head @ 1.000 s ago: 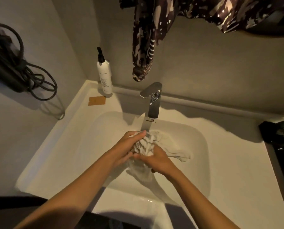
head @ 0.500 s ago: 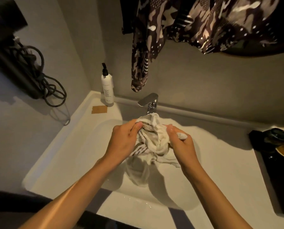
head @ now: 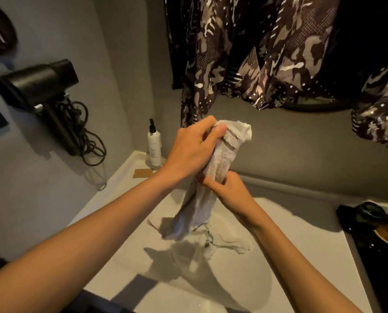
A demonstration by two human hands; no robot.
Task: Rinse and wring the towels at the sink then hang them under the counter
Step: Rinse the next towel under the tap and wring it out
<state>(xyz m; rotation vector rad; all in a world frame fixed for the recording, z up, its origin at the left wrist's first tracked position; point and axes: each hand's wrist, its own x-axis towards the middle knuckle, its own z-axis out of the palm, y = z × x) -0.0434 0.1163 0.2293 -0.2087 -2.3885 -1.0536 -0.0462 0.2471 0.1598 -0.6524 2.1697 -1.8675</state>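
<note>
A wet white towel (head: 222, 154) is held up above the white sink (head: 278, 256), twisted into a thick rope. My left hand (head: 193, 150) grips its upper part, with the top end sticking out past the thumb. My right hand (head: 229, 190) grips the towel just below. The towel's loose lower end (head: 188, 222) hangs down toward the basin. More white cloth (head: 229, 242) lies in the basin under it. The tap is hidden behind my hands and the towel.
A white pump bottle (head: 154, 145) stands at the sink's back left corner beside a brown tag (head: 142, 173). A black hair dryer (head: 39, 86) with coiled cord hangs on the left wall. Patterned dark cloth (head: 267, 53) hangs overhead. Dark objects (head: 369, 222) sit at the right.
Both hands have lifted the towel from the basin up out of the tap's stream and drawn it into a long twisted roll, left hand above right. The view has tilted upward.
</note>
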